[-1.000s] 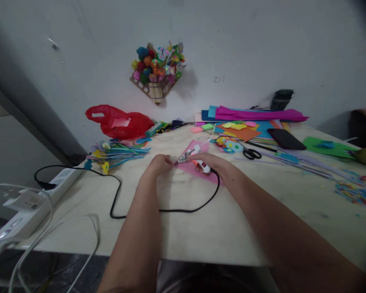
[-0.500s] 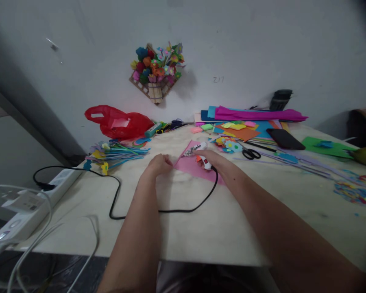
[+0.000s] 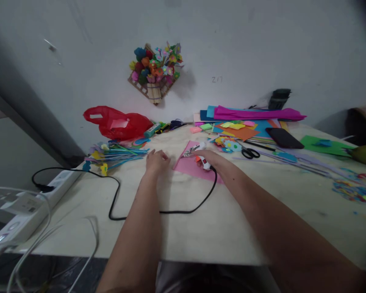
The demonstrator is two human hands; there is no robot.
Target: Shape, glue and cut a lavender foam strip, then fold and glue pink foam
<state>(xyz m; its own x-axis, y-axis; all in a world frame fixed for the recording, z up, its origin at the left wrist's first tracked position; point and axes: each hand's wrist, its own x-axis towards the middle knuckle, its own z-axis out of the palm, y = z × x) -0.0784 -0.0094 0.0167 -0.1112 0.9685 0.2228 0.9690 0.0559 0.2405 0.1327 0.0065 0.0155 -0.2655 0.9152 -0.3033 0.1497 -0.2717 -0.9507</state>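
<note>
My right hand [image 3: 209, 158] is wrapped round a white hot glue gun [image 3: 206, 163] with a red switch and an orange trigger. The gun's nozzle end points left over a pink sheet [image 3: 192, 169] lying on the table. Along the sheet's left edge runs a narrow darker pink strip [image 3: 181, 156], which could be a fold or a thin stick. My left hand [image 3: 157, 161] is just left of that edge, apart from the sheet, with its fingers loosely bent and parted and nothing visible in them. A black cord [image 3: 183, 211] trails from the gun, passing my left forearm.
On the left lie paper flowers [image 3: 116, 154], a red plastic bag [image 3: 118, 124] and a white power strip [image 3: 14, 228]. To the right are scissors [image 3: 249, 153], a phone [image 3: 284, 138], coloured sheets [image 3: 256, 114] and small paper scraps [image 3: 352, 191]. A flower decoration [image 3: 155, 73] hangs on the wall.
My left hand has let go of the pink sheet's left edge and shifted slightly left, its fingers parting. The raised edge now lies flatter. My right hand with the glue gun has hardly moved.
</note>
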